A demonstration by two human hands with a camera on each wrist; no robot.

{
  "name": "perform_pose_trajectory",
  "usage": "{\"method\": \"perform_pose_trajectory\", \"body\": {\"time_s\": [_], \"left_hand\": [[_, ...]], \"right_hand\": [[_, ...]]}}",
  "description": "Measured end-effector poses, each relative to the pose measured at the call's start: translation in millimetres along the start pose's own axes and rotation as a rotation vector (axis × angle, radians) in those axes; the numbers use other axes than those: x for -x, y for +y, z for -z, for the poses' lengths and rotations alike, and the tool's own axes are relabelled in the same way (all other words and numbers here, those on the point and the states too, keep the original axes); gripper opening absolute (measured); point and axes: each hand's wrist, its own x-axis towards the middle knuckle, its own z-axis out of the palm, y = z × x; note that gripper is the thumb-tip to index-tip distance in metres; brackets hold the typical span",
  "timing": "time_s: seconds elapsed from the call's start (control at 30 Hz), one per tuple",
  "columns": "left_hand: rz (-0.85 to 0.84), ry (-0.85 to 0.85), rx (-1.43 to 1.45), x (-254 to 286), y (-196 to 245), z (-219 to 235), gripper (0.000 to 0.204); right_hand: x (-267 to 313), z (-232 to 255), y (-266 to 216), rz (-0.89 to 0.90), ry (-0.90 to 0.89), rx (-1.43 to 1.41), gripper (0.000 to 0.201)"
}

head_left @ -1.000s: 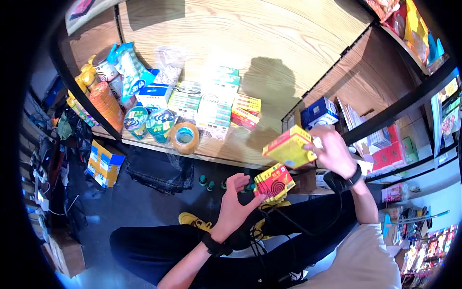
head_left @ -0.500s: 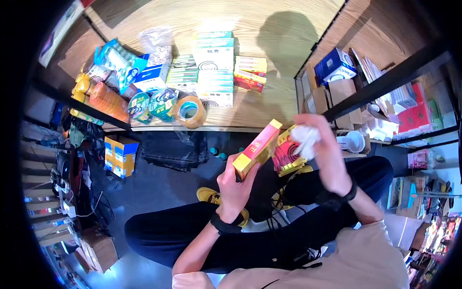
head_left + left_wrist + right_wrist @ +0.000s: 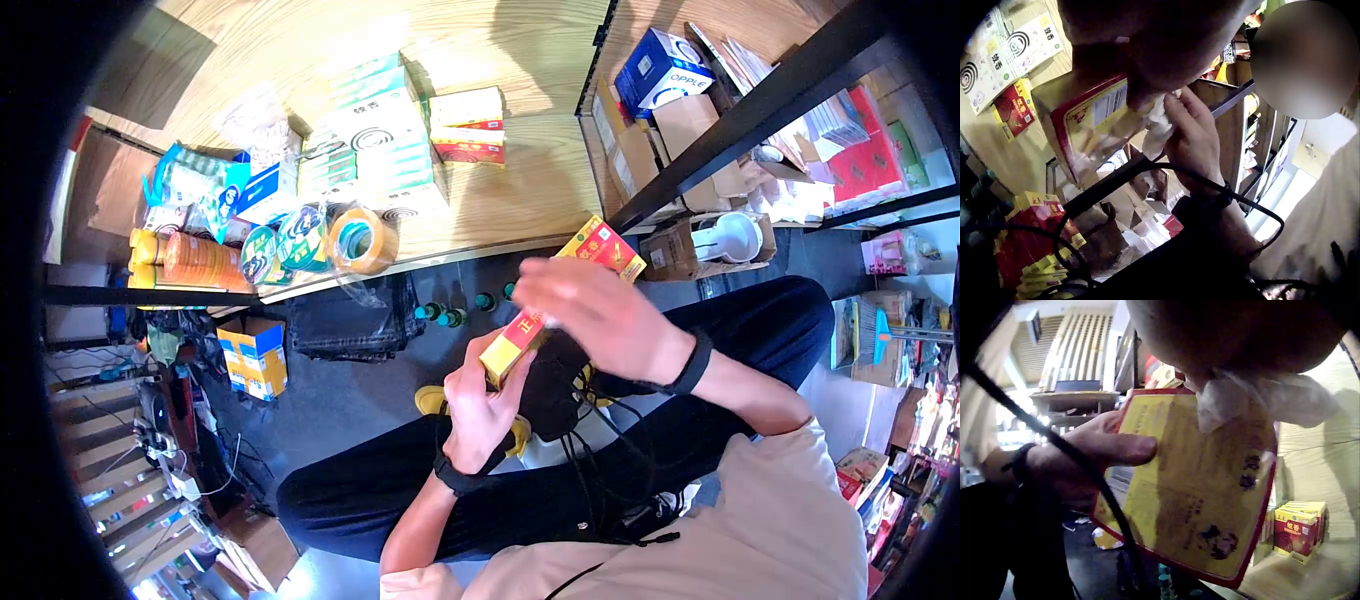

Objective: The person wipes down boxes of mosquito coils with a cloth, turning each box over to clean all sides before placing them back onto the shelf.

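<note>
My left hand (image 3: 478, 405) grips a red-and-yellow mosquito coil box (image 3: 512, 342) by its near end, with the thumb flat on the yellow back face in the right wrist view. Crumpled white tissue (image 3: 1225, 403) is pinched in my right hand (image 3: 605, 318), which lies over the box's far part. In the right wrist view the tissue overlaps the top of that yellow face. A stack of similar red-and-yellow boxes (image 3: 1038, 234) sits beyond the hands, partly hidden by the right hand in the head view.
On the wooden shelf (image 3: 520, 200) stand white-green coil boxes (image 3: 380, 130), several red-and-yellow boxes (image 3: 468, 150) and a tape roll (image 3: 362, 240). A black post (image 3: 740, 115) crosses at right, above a carton (image 3: 672, 252). Green-capped bottles (image 3: 452, 318) and a black plastic bag (image 3: 350, 325) are on the floor.
The box passed from the right hand to the left. The right hand, holding the tissue, has since moved left onto the box. The head view has shifted too.
</note>
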Motion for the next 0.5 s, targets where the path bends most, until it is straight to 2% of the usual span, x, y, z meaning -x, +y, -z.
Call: {"method": "perform_pose_trajectory", "body": {"time_s": [0.07, 0.1, 0.17, 0.23, 0.27, 0.3, 0.37, 0.4, 0.5], "left_hand": [[-0.009, -0.021, -0.005, -0.7, -2.2, -3.7, 0.032], [0.037, -0.071, -0.022, 3.0, -5.1, -3.3, 0.032], [0.079, -0.134, -0.042, 5.8, -13.3, -4.5, 0.031], [0.169, -0.039, 0.159, 6.1, -20.0, -5.8, 0.036], [0.235, -0.037, 0.261, 5.1, -17.8, -2.0, 0.034], [0.198, 0.039, 0.343, 0.3, -17.4, -1.8, 0.034], [0.202, 0.100, 0.570, -7.1, -8.3, 3.0, 0.039], [0.265, 0.027, 0.579, -8.7, -11.7, 9.8, 0.045], [0.285, -0.018, 0.732, -11.8, -10.6, 12.1, 0.048]], "right_hand": [[-1.4, -2.9, -14.0, 0.086, -0.028, -0.005, 0.044], [-2.5, -3.0, -17.3, 0.127, -0.060, -0.042, 0.044], [-0.9, -4.4, -3.1, 0.139, -0.024, -0.011, 0.042], [-2.9, 5.2, 21.1, 0.081, -0.010, 0.090, 0.039], [-3.2, 12.5, 33.8, -0.023, 0.004, -0.033, 0.037], [-2.9, 16.6, 38.6, -0.183, 0.002, -0.225, 0.036], [-3.0, 34.2, 43.0, -0.525, 0.029, -0.404, 0.032], [-5.1, 26.7, 43.3, -0.553, 0.183, -0.691, 0.032], [-6.0, 23.2, 24.1, -0.545, 0.110, -0.739, 0.036]]}}
